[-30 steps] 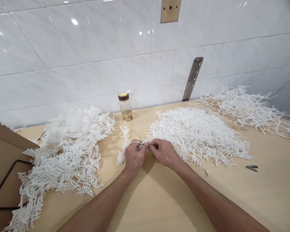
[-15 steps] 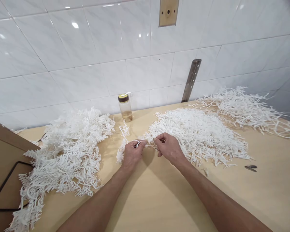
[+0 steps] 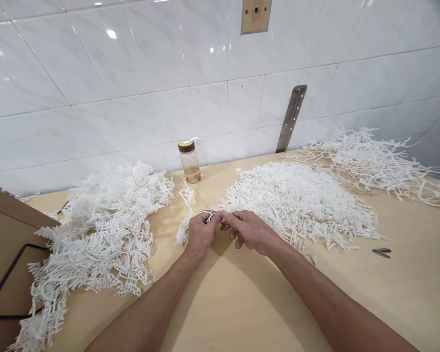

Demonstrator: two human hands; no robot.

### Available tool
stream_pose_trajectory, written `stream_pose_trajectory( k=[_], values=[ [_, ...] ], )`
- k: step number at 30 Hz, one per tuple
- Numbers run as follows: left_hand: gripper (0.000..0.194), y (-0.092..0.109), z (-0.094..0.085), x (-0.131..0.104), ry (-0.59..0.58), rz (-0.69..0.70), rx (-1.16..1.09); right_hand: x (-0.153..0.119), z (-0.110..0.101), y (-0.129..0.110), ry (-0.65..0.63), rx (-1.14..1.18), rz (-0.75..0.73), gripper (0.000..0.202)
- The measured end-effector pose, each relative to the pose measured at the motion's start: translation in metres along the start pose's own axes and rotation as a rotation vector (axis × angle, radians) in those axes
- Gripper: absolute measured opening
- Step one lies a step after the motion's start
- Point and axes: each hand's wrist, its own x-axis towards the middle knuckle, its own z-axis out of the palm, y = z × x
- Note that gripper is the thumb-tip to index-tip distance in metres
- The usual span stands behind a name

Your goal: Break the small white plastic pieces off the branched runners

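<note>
My left hand [image 3: 201, 233] is closed on a white branched plastic stem [image 3: 187, 196]. One part of the stem trails out on the far side of the hand, and a white loop shows between the fingers. My right hand [image 3: 248, 230] meets it, thumb and index finger pinched at the left fingertips, the other fingers loosely curled. What the right fingers pinch is hidden. Just beyond my right hand spreads a heap of small white plastic sprigs [image 3: 297, 203]. A bigger pile of bushy white stems [image 3: 106, 234] lies to the left.
Bare, longer white branches [image 3: 381, 164] lie at the back right. A clear bottle with a dark and yellow lid [image 3: 189, 164] stands near the tiled wall. Small dark snips [image 3: 382, 253] lie on the table [image 3: 227, 303] at right. A brown box [image 3: 7, 254] is at the left edge.
My right hand has moved left from the edge of the sprig heap, and its fingertips now meet those of my left hand. My left hand has stayed nearly in place.
</note>
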Motion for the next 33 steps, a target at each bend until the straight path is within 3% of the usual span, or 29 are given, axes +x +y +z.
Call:
stream_pose_trajectory(
  k=[7,18,28,33],
  values=[
    [0.038,0.005,-0.001,-0.002,-0.023,-0.009,-0.041,0.005,-0.007,0.01,-0.039,-0.045,-0.033,0.036],
    [0.039,0.006,0.0,-0.004,-0.03,0.023,-0.016,-0.001,-0.001,0.0,0.08,-0.27,-0.074,0.016],
    [0.032,-0.001,0.001,-0.001,-0.014,0.092,0.035,-0.006,0.003,-0.006,0.106,-0.33,-0.101,0.018],
    [0.027,-0.002,0.002,-0.005,0.067,0.202,0.181,-0.004,0.005,-0.004,0.15,-0.39,-0.128,0.017]
  ],
)
